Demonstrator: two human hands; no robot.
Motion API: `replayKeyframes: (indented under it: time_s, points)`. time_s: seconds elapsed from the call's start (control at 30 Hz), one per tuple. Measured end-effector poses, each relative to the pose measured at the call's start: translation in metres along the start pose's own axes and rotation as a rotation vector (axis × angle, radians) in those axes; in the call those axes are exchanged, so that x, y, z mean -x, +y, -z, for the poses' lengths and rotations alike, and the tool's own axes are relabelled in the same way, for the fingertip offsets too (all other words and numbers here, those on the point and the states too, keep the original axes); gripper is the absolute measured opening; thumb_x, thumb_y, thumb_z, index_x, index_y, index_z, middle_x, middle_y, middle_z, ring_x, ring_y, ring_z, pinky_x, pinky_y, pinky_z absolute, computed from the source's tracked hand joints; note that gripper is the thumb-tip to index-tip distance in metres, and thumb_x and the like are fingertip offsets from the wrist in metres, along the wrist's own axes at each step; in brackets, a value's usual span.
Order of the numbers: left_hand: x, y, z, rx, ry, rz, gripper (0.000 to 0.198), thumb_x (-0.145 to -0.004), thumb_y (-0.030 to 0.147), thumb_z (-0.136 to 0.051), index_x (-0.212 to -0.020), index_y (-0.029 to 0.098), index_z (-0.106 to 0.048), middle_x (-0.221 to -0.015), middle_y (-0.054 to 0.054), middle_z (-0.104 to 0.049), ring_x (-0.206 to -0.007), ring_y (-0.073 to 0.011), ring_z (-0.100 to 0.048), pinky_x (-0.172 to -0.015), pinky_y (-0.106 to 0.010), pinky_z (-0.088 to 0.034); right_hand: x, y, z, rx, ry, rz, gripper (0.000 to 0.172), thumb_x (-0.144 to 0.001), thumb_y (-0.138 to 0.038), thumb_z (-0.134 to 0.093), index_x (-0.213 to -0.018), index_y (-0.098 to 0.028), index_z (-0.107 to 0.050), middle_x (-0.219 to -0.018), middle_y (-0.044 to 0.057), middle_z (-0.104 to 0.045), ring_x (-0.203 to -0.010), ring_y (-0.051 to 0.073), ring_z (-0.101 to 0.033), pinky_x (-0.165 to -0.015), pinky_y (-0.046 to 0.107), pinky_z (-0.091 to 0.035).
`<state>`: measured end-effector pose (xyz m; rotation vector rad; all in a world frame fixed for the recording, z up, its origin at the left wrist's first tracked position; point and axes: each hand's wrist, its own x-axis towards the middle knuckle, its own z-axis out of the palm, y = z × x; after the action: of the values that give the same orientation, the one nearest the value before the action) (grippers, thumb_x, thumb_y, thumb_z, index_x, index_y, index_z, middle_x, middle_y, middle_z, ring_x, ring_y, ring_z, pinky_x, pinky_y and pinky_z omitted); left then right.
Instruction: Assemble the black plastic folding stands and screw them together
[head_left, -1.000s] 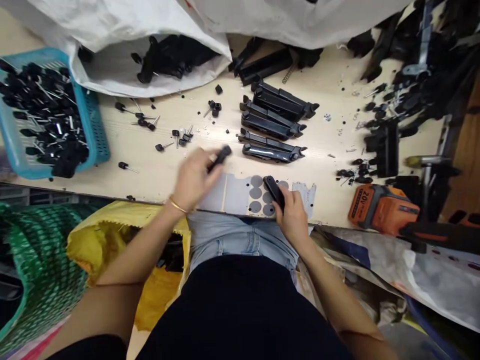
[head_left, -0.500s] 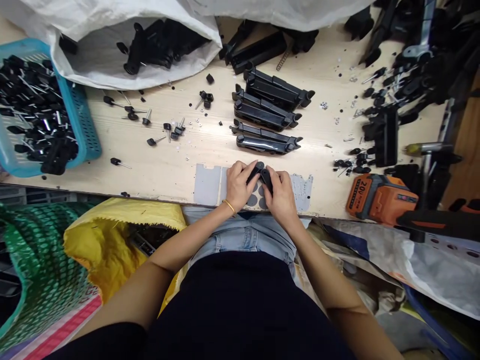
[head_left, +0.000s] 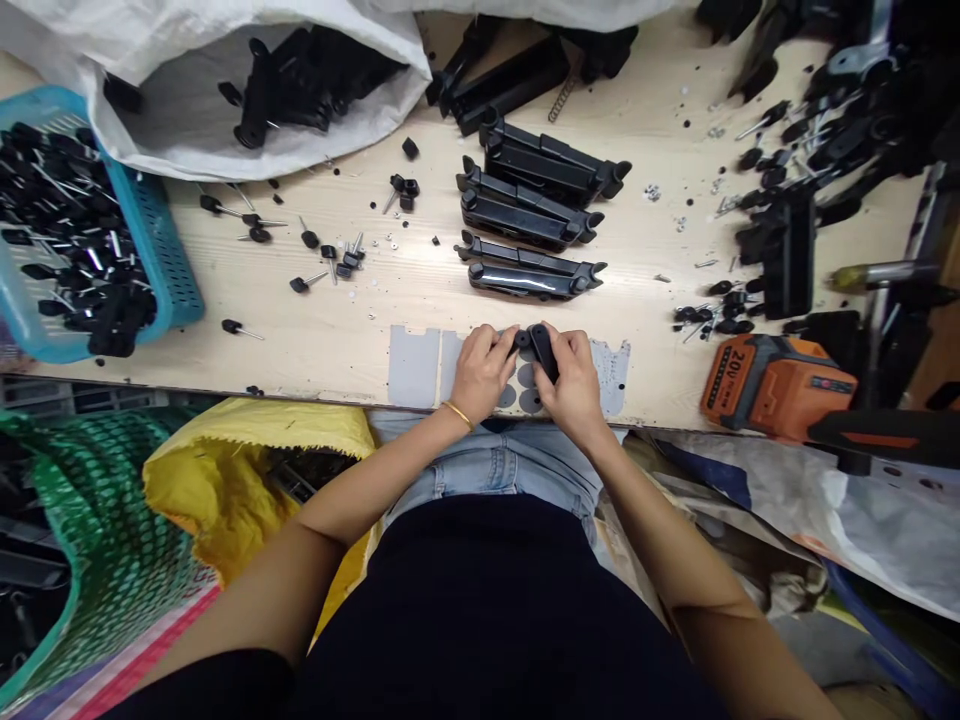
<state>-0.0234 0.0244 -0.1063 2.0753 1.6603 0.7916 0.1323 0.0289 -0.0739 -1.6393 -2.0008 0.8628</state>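
My left hand point(head_left: 484, 370) is closed, fingers and thumb pinching a small black plastic part with a rounded end point(head_left: 523, 340). In my right hand point(head_left: 574, 385) is a longer black plastic part point(head_left: 544, 352) with a small hole near its rounded top, gripped between thumb and fingers. The two parts are side by side at the table's front edge; whether they are joined I cannot tell. Beneath them lie several dark grey round pads point(head_left: 530, 401). Grey sheets flank the hands, a plain one point(head_left: 415, 368) on the left and a ragged one point(head_left: 611, 378) on the right.
Several black folded assemblies point(head_left: 529, 278) lie beyond my hands. A blue basket point(head_left: 176, 265) of black-headed screws stands left, near a white sack point(head_left: 262, 165) of black parts. Loose screws point(head_left: 240, 328) dot the table point(head_left: 337, 350). An orange-and-black power tool point(head_left: 780, 385) lies at right.
The right-hand part has tilted and shifted slightly up and to the right. The tops of the two black parts now sit farther apart. The camera view has shifted a little.
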Motion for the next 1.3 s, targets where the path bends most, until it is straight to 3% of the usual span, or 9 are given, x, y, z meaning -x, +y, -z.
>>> replayKeyframes:
  time_s: [0.1, 0.27, 0.43, 0.63, 0.77, 0.93, 1.1, 1.3]
  points:
    - [-0.003, 0.000, -0.002, 0.051, -0.044, -0.037, 0.031, -0.097, 0.035, -0.036, -0.118, 0.021, -0.053, -0.082, -0.003, -0.046, -0.076, -0.0176, -0.047, -0.071, -0.030, -0.044, -0.001, 0.001, 0.000, -0.003, 0.009, 0.000, 0.052, -0.077, -0.016, -0.049, -0.129, -0.016, -0.048, -0.098, 0.009, -0.048, -0.094, 0.024, -0.052, -0.087, 0.042, -0.048]
    - [-0.002, 0.008, -0.011, 0.012, 0.056, 0.067, 0.029, -0.097, 0.031, -0.034, -0.119, 0.020, -0.051, -0.083, -0.004, -0.046, -0.077, -0.0181, -0.048, -0.071, -0.030, -0.045, -0.002, 0.002, -0.001, 0.002, 0.044, -0.019, 0.051, -0.076, -0.016, -0.049, -0.127, -0.018, -0.049, -0.095, 0.007, -0.047, -0.091, 0.023, -0.050, -0.085, 0.042, -0.047]
    - [-0.009, -0.001, -0.003, -0.010, -0.086, -0.101, 0.027, -0.097, 0.033, -0.038, -0.115, 0.020, -0.053, -0.083, -0.004, -0.048, -0.075, -0.0171, -0.050, -0.069, -0.028, -0.044, -0.001, 0.003, -0.001, -0.005, 0.040, -0.026, 0.052, -0.077, -0.019, -0.049, -0.129, -0.020, -0.049, -0.093, 0.006, -0.046, -0.089, 0.023, -0.049, -0.083, 0.042, -0.047]
    - [-0.005, 0.004, -0.003, -0.060, -0.023, 0.019, 0.028, -0.097, 0.031, -0.036, -0.118, 0.020, -0.051, -0.085, -0.005, -0.050, -0.081, -0.0186, -0.052, -0.072, -0.029, -0.046, 0.000, 0.003, -0.001, -0.022, 0.025, -0.031, 0.052, -0.077, -0.019, -0.049, -0.130, -0.019, -0.049, -0.094, 0.007, -0.046, -0.092, 0.024, -0.049, -0.086, 0.043, -0.047]
    - [-0.007, 0.004, 0.001, -0.028, -0.138, -0.060, 0.027, -0.097, 0.031, -0.037, -0.114, 0.020, -0.054, -0.086, -0.006, -0.052, -0.081, -0.0191, -0.053, -0.073, -0.030, -0.047, 0.001, 0.002, 0.000, -0.033, 0.014, -0.032, 0.054, -0.077, -0.018, -0.048, -0.131, -0.020, -0.048, -0.095, 0.007, -0.045, -0.092, 0.024, -0.049, -0.087, 0.043, -0.047]
    - [-0.020, 0.003, 0.001, 0.053, -0.141, -0.007, 0.027, -0.095, 0.028, -0.040, -0.115, 0.017, -0.055, -0.088, -0.007, -0.052, -0.083, -0.0198, -0.054, -0.074, -0.031, -0.047, 0.001, -0.001, -0.001, -0.006, 0.009, -0.022, 0.056, -0.076, -0.015, -0.046, -0.132, -0.018, -0.047, -0.094, 0.008, -0.045, -0.092, 0.024, -0.048, -0.086, 0.042, -0.047]
    - [-0.030, -0.003, 0.000, 0.115, -0.223, -0.137, 0.024, -0.094, 0.028, -0.043, -0.113, 0.020, -0.056, -0.087, -0.003, -0.051, -0.080, -0.0163, -0.052, -0.074, -0.027, -0.047, 0.003, -0.004, 0.000, 0.023, 0.008, -0.030, 0.057, -0.077, -0.014, -0.044, -0.134, -0.014, -0.045, -0.094, 0.008, -0.044, -0.091, 0.023, -0.048, -0.085, 0.040, -0.048]
    - [-0.021, 0.002, -0.007, 0.106, -0.095, -0.035, 0.027, -0.095, 0.028, -0.040, -0.118, 0.021, -0.053, -0.082, -0.003, -0.049, -0.077, -0.0165, -0.051, -0.072, -0.028, -0.049, 0.003, -0.001, 0.000, -0.011, 0.000, -0.038, 0.059, -0.078, -0.013, -0.045, -0.136, -0.019, -0.044, -0.093, 0.007, -0.044, -0.091, 0.024, -0.049, -0.085, 0.041, -0.049]
